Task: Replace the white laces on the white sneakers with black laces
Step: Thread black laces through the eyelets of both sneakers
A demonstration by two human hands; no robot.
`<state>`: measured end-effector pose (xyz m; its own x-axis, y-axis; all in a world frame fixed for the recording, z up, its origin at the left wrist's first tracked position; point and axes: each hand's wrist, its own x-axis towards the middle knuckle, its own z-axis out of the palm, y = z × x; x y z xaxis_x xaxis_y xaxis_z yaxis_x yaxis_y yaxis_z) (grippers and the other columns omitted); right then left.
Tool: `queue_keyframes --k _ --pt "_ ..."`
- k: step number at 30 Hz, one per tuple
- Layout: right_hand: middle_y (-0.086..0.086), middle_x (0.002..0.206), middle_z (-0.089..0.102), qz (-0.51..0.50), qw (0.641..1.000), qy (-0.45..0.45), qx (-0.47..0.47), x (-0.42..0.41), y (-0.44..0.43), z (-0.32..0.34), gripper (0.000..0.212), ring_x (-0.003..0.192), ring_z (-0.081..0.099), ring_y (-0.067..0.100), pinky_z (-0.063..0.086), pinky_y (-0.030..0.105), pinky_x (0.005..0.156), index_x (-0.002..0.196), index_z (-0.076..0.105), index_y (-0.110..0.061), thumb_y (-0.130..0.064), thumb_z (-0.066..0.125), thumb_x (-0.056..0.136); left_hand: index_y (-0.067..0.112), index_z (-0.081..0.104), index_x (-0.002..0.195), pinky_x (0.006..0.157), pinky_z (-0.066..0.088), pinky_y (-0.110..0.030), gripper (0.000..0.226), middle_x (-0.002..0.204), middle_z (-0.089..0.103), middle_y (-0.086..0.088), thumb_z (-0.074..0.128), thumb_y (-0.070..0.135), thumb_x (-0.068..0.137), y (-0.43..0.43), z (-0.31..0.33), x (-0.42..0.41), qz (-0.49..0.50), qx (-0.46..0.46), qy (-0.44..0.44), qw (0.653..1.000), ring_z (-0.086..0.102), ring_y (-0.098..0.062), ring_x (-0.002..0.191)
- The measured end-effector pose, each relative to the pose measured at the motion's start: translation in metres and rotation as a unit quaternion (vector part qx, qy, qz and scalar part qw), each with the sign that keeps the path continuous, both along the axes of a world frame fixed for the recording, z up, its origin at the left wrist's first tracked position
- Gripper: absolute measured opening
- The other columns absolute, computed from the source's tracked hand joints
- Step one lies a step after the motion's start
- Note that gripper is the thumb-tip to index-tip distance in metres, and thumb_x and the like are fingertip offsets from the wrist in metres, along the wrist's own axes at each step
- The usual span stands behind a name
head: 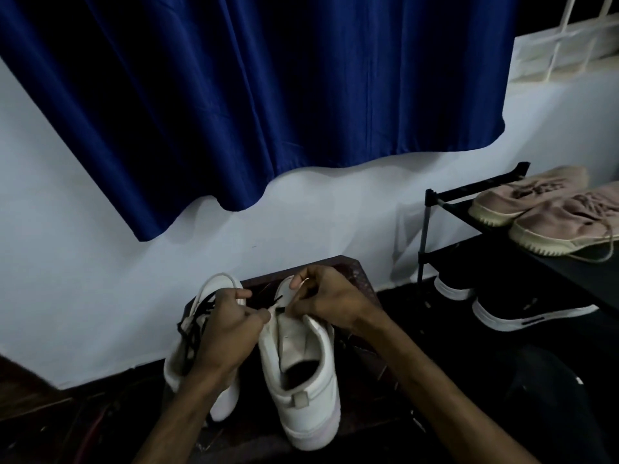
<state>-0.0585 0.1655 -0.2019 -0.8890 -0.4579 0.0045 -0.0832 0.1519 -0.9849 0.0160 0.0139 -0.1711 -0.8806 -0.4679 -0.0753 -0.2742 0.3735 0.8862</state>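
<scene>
Now left hand [231,326] and right hand [323,301] both pinch the black lace [268,304] — curled tight — over one sneaker [301,383]

Dim room — blue curtain [254,105] over white wall [83,279], black shoe rack [432,199].

A home room: blue curtain [254,95], barred window [576,38], shoe rack [432,209] with worn pairs.
</scene>
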Motion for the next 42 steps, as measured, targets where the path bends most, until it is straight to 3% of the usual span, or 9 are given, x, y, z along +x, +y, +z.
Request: queue_keyframes --k 12,17,21,26,30,33,35,38,42 --pt "0.01 0.079 0.074 0.017 0.999 0.035 0.033 -0.004 -0.01 0.001 0.04 0.08 0.072 0.027 0.057 0.045 0.084 0.087 0.052 -0.013 -0.001 0.083 0.065 0.016 0.054 0.1 0.071 0.048 -0.039 0.031 0.057 0.062 0.004 0.068 -0.003 0.08 -0.004 -0.01 -0.004 -0.006 0.021 0.023 1.0 0.059 -0.02 0.065" --pt "0.002 0.075 0.073 -0.011 0.991 0.098 0.086 -0.006 -0.007 0.008 0.041 0.064 0.064 0.008 0.053 0.027 0.067 0.085 0.051 -0.017 -0.009 0.085 0.063 0.018 0.057 0.104 0.042 0.05 -0.031 0.022 0.089 0.065 -0.007 0.053 -0.001 0.095 -0.004 -0.009 -0.002 -0.023 0.129 -0.012 0.991 0.063 -0.023 0.079" --pt "-0.001 0.074 0.073 0.001 0.982 0.143 0.126 -0.008 -0.005 0.014 0.039 0.057 0.059 -0.003 0.046 0.014 0.058 0.083 0.052 -0.019 -0.007 0.083 0.064 0.005 0.063 0.11 0.061 0.053 -0.031 0.038 0.087 0.071 -0.009 0.049 -0.019 0.085 0.005 -0.029 0.002 -0.037 0.1 0.025 0.994 0.068 -0.022 0.077" --pt "-0.005 0.072 0.072 0.0 0.966 0.185 0.18 -0.004 0.004 0.024 0.022 0.057 0.058 -0.013 0.038 0.003 0.058 0.082 0.064 -0.015 -0.008 0.082 0.071 0.013 0.072 0.082 0.069 0.056 -0.033 0.014 0.077 0.075 -0.004 0.069 0.0 0.086 0.017 -0.044 0.003 -0.003 0.127 0.071 0.989 0.071 -0.024 0.078" --pt "-0.009 0.082 0.074 0.022 0.967 0.162 0.194 0.001 0.013 0.03 0.01 0.078 0.067 -0.004 0.051 0.019 0.076 0.096 0.065 -0.024 -0.032 0.064 0.09 0.019 0.07 0.08 0.073 0.055 -0.031 0.011 0.078 0.072 0.007 0.073 0.009 0.082 0.023 -0.051 0.001 0.012 0.036 0.11 0.993 0.069 -0.013 0.08" --pt "-0.01 0.094 0.072 0.02 0.975 0.118 0.188 0.016 0.019 0.032 0.026 0.092 0.067 0.001 0.053 0.034 0.09 0.103 0.063 -0.026 -0.049 0.059 0.09 0.023 0.066 0.083 0.074 0.054 -0.033 0.007 0.08 0.071 0.01 0.071 0.02 0.081 0.025 -0.051 0.002 -0.004 -0.012 0.116 0.993 0.067 -0.012 0.08" --pt "-0.012 0.102 0.067 0.032 0.966 0.116 0.229 0.033 0.016 0.029 0.04 0.098 0.062 0.003 0.051 0.032 0.091 0.109 0.06 -0.026 -0.057 0.062 0.084 0.024 0.061 0.08 0.068 0.052 -0.033 0.007 0.077 0.069 0.009 0.067 0.024 0.082 0.025 -0.05 0.006 -0.003 -0.024 0.111 0.993 0.065 -0.014 0.076" --pt "-0.012 0.111 0.053 -0.057 0.926 0.224 0.297 0.053 0.014 0.009 0.052 0.107 0.047 0.007 0.044 0.027 0.091 0.109 0.053 -0.032 -0.064 0.062 0.069 0.025 0.06 0.082 0.062 0.058 -0.043 0.009 0.08 0.068 0.005 0.06 0.017 0.087 0.027 -0.054 0.014 -0.001 0.089 0.125 0.988 0.066 -0.022 0.077" --pt "-0.012 0.108 0.047 -0.096 0.94 0.184 0.269 0.053 0.019 0.0 0.039 0.109 0.049 0.01 0.047 0.032 0.093 0.094 0.058 -0.036 -0.055 0.066 0.061 0.025 0.057 0.084 0.057 0.058 -0.053 0.02 0.087 0.067 -0.001 0.055 0.008 0.095 0.029 -0.056 0.024 0.053 0.178 0.169 0.968 0.065 -0.026 0.081"
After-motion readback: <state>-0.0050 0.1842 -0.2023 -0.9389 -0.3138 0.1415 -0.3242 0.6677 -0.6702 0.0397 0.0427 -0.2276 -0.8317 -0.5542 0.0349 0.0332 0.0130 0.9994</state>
